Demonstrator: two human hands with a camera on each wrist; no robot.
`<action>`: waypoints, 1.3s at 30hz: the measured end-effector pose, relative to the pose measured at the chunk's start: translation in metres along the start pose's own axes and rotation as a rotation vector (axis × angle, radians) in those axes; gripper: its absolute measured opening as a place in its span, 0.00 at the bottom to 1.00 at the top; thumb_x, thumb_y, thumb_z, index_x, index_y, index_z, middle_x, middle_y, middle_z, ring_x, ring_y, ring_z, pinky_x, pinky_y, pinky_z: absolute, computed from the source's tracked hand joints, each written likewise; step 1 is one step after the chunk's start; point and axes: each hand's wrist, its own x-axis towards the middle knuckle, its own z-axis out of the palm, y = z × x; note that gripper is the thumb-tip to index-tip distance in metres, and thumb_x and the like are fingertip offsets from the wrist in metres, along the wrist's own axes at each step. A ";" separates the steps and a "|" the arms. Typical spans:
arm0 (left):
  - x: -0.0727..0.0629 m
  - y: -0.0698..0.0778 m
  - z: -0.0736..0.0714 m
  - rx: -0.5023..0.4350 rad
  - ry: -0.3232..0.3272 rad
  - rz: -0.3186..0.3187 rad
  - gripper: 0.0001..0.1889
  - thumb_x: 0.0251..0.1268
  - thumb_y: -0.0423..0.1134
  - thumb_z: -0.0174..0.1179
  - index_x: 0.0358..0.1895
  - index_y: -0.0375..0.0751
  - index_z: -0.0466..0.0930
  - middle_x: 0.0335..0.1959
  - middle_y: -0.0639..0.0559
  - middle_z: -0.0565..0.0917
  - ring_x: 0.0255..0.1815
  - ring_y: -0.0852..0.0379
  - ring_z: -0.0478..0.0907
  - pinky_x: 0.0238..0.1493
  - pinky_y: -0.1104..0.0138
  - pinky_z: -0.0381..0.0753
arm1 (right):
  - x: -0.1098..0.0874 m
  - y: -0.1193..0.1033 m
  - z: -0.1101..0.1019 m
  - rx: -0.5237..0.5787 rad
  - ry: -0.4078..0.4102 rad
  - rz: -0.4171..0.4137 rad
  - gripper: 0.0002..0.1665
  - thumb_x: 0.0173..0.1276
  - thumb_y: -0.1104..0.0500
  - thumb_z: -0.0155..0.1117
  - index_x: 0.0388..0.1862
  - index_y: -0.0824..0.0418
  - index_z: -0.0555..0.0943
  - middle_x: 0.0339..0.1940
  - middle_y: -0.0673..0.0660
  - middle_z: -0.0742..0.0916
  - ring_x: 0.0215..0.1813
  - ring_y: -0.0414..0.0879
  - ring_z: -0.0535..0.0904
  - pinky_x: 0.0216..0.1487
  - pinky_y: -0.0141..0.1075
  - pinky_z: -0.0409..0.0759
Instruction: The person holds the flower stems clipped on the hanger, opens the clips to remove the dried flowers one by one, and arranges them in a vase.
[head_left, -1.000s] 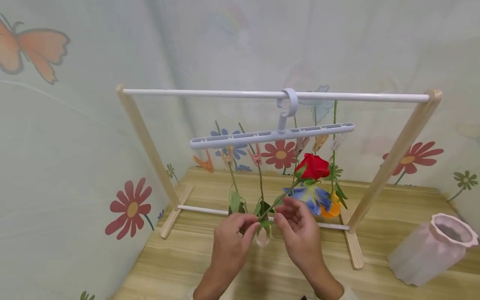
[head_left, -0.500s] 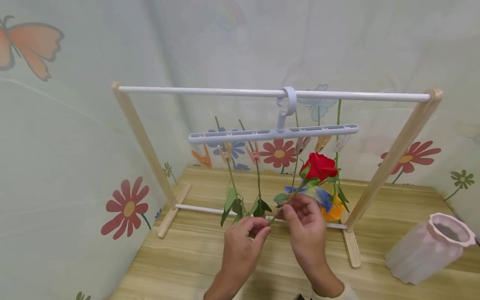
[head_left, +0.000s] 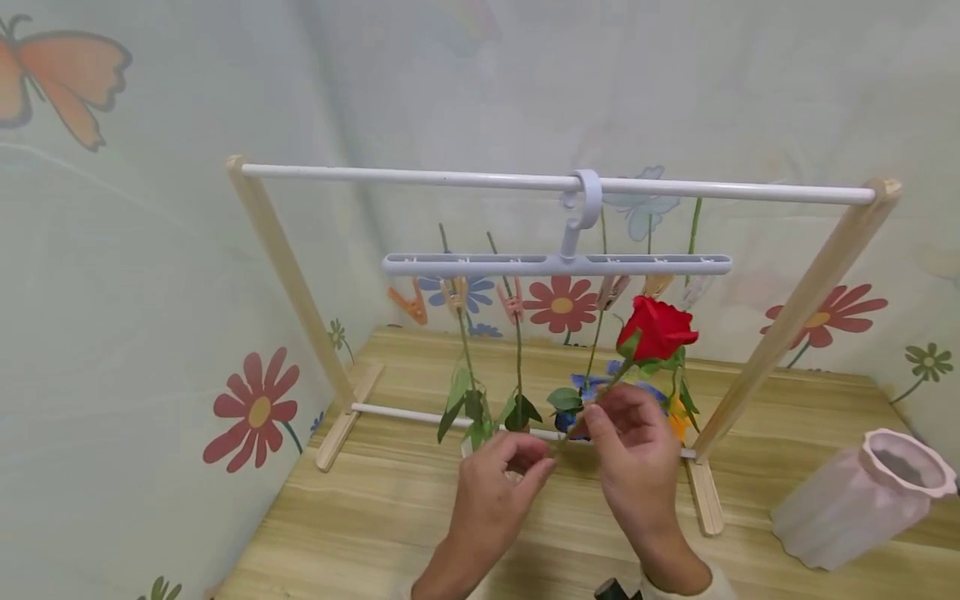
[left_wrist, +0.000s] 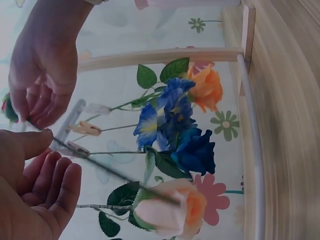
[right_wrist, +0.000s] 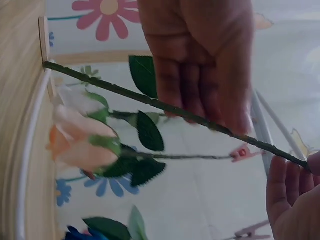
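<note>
A red artificial rose (head_left: 657, 329) slants up to the right in front of the rack. My left hand (head_left: 495, 492) pinches its green stem (right_wrist: 165, 106) between thumb and fingers, and the stem's cut end sticks out past that hand. Closer to the bloom, my right hand (head_left: 641, 467) also pinches the stem. Behind both hands, flowers hang head-down from clothespins on a pale blue hanger (head_left: 555, 265). Among them are a peach rose (left_wrist: 170, 207), a blue rose (left_wrist: 195, 152), a blue-and-white flower (left_wrist: 167, 110) and an orange rose (left_wrist: 205, 87). One orange clothespin (head_left: 409, 303) holds no flower.
The hanger hooks over the white top bar (head_left: 420, 177) of a wooden-legged rack. A pale pink vase (head_left: 847, 508) stands on the wooden table (head_left: 360, 517) at the right. A small dark object (head_left: 611, 590) shows at the bottom edge. A flower-printed backdrop encloses the table.
Both hands and the red rose have shifted to the right. My right fingertips have come onto the stem, while my left hand has kept its pinch. The hanger has swung from tilted to nearly level.
</note>
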 end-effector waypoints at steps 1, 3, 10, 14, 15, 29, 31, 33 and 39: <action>0.001 0.001 -0.001 0.003 0.001 -0.003 0.07 0.57 0.32 0.74 0.37 0.41 0.86 0.32 0.54 0.86 0.31 0.67 0.82 0.35 0.73 0.85 | 0.002 -0.002 -0.004 -0.001 0.008 -0.009 0.13 0.67 0.79 0.60 0.46 0.68 0.78 0.37 0.52 0.83 0.35 0.41 0.85 0.37 0.30 0.87; 0.005 0.002 -0.005 0.022 0.017 -0.010 0.07 0.58 0.33 0.73 0.38 0.43 0.86 0.32 0.56 0.86 0.32 0.67 0.81 0.35 0.72 0.85 | 0.007 -0.005 -0.012 0.007 0.020 -0.039 0.13 0.66 0.80 0.60 0.45 0.69 0.78 0.37 0.53 0.83 0.34 0.41 0.85 0.36 0.29 0.86; 0.033 0.003 -0.029 0.115 0.174 0.065 0.05 0.63 0.36 0.71 0.40 0.44 0.86 0.35 0.54 0.86 0.35 0.63 0.83 0.39 0.68 0.86 | 0.022 -0.022 -0.045 0.024 0.079 -0.060 0.13 0.66 0.81 0.59 0.44 0.70 0.78 0.36 0.54 0.84 0.32 0.42 0.84 0.35 0.27 0.85; 0.054 0.001 -0.045 0.155 0.271 0.044 0.07 0.64 0.37 0.69 0.43 0.41 0.87 0.40 0.49 0.88 0.41 0.56 0.84 0.45 0.59 0.85 | 0.028 -0.033 -0.061 0.042 0.127 -0.068 0.14 0.65 0.83 0.58 0.44 0.70 0.79 0.35 0.56 0.85 0.30 0.43 0.84 0.36 0.27 0.86; 0.059 -0.001 -0.048 0.155 0.284 0.022 0.09 0.64 0.37 0.68 0.45 0.41 0.86 0.42 0.49 0.88 0.44 0.54 0.84 0.48 0.58 0.85 | 0.030 -0.035 -0.065 0.044 0.131 -0.081 0.14 0.64 0.83 0.58 0.44 0.71 0.79 0.35 0.56 0.85 0.30 0.43 0.84 0.36 0.27 0.86; 0.119 -0.028 -0.059 0.000 0.071 -0.329 0.21 0.69 0.52 0.63 0.60 0.48 0.81 0.55 0.50 0.86 0.58 0.50 0.83 0.61 0.54 0.81 | 0.055 -0.073 -0.113 -0.250 0.304 -0.115 0.14 0.64 0.77 0.64 0.49 0.73 0.83 0.32 0.54 0.86 0.30 0.40 0.85 0.36 0.25 0.85; 0.123 -0.031 -0.057 -0.028 0.058 -0.346 0.20 0.69 0.52 0.63 0.59 0.48 0.82 0.53 0.50 0.87 0.57 0.51 0.83 0.59 0.54 0.82 | 0.061 -0.079 -0.119 -0.405 0.336 -0.103 0.14 0.67 0.73 0.65 0.52 0.70 0.83 0.33 0.51 0.86 0.31 0.37 0.85 0.38 0.22 0.84; 0.127 -0.033 -0.056 -0.042 0.065 -0.353 0.19 0.69 0.51 0.64 0.57 0.47 0.83 0.52 0.49 0.87 0.55 0.51 0.83 0.56 0.55 0.83 | 0.066 -0.085 -0.124 -0.561 0.383 -0.065 0.14 0.70 0.69 0.64 0.53 0.65 0.83 0.34 0.49 0.84 0.32 0.36 0.84 0.40 0.20 0.83; 0.133 -0.037 -0.057 -0.050 0.110 -0.358 0.14 0.67 0.45 0.66 0.51 0.42 0.87 0.47 0.44 0.89 0.48 0.50 0.85 0.50 0.60 0.83 | 0.082 -0.097 -0.140 -0.660 0.487 -0.038 0.14 0.74 0.64 0.61 0.56 0.59 0.82 0.37 0.45 0.82 0.35 0.34 0.80 0.44 0.18 0.80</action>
